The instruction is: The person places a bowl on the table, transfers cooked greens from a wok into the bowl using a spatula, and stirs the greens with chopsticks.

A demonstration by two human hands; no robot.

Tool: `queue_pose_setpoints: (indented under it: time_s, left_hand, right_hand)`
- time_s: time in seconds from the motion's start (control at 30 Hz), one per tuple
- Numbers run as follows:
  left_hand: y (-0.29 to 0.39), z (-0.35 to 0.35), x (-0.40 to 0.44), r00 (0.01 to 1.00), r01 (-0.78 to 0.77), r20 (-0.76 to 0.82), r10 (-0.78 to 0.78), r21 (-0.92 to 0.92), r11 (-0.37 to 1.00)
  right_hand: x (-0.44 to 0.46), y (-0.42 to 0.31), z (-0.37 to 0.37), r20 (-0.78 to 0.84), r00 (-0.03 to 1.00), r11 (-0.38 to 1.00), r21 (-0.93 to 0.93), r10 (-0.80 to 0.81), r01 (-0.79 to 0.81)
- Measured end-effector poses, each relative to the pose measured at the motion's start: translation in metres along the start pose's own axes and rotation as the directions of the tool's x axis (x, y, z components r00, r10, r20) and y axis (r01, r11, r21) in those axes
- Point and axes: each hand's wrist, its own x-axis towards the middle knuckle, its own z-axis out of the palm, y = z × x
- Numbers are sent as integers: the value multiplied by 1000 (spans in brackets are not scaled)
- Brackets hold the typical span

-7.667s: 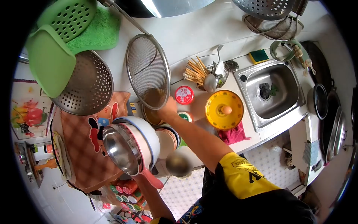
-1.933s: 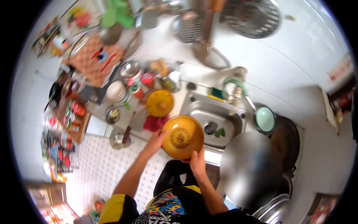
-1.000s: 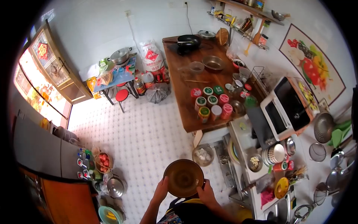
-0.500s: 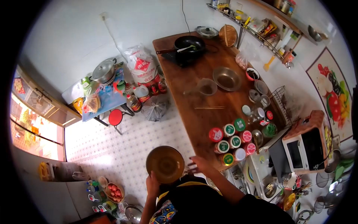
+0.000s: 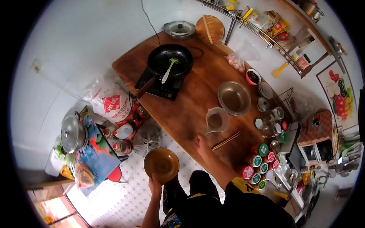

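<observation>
Left hand holds a brown bowl by its near rim, above the tiled floor. Right hand is stretched over the edge of a wooden table, just beside a clear cup; whether it touches, and how wide it is, cannot be told. Chopsticks lie to its right. Beyond the cup sits a metal basin; farther off, a black pan.

The black shirt has a yellow sleeve band and a colourful print.
</observation>
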Motion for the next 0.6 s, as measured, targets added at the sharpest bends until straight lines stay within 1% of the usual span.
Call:
queue_pose_setpoints:
  time_s: [0.07, 0.13, 0.2, 0.23, 0.27, 0.3, 0.33, 0.37, 0.4, 0.43, 0.47, 0.5, 0.53, 0.57, 0.6]
  left_hand:
    - [16, 5, 45, 999, -43, 35, 40, 90, 995]
    - [43, 29, 75, 983, -59, 179, 36, 124, 991]
    - [56, 63, 97, 972, 78, 221, -82, 31, 997]
    - [63, 76, 106, 948, 114, 289, -134, 85, 990]
    - [70, 91, 115, 920, 143, 348, -182, 136, 980]
    - [73, 108, 124, 915, 144, 356, -189, 150, 978]
    - [75, 126, 133, 923, 175, 320, -214, 145, 974]
    - [75, 142, 139, 929, 212, 282, -241, 131, 968]
    - [76, 154, 144, 923, 223, 288, -254, 137, 965]
    - [77, 166, 150, 937, 157, 299, -181, 104, 982]
    - [80, 177, 159, 945, 84, 310, -102, 72, 994]
    - [76, 180, 177, 908, 174, 377, -185, 64, 983]
    - [87, 182, 179, 904, 183, 377, -202, 86, 979]
    - [98, 186, 182, 889, 242, 386, -248, 65, 968]
    - [107, 184, 180, 873, 299, 392, -290, 39, 953]
  right_hand:
    - [7, 14, -25, -54, 998, 999, 47, -20, 23]
    - [0, 6, -36, -99, 994, 994, 92, -52, 61]
    - [-31, -2, -48, -305, 952, 995, 80, -28, 55]
    - [-40, -5, -59, -326, 945, 994, 94, -20, 54]
    - [-44, -11, -70, -319, 946, 997, 24, -59, 71]
    - [-48, -15, -78, -306, 947, 995, -44, -97, 88]
    - [-51, -16, -84, -320, 943, 996, -29, -92, 87]
    - [-55, -19, -92, -378, 912, 971, -224, -160, 77]
    - [-59, -23, -104, -418, 877, 908, -417, -237, 46]
    - [-58, -20, -121, -431, 871, 908, -416, -236, 40]
    - [-55, -15, -135, -334, 846, 775, -617, -415, 137]
    - [-52, -12, -147, -201, 805, 591, -778, -558, 215]
    - [-60, -13, -153, -221, 809, 603, -774, -545, 195]
    - [-70, -14, -161, -182, 650, 408, -887, -738, 215]
    - [-86, -16, -162, -84, 466, 189, -965, -881, 184]
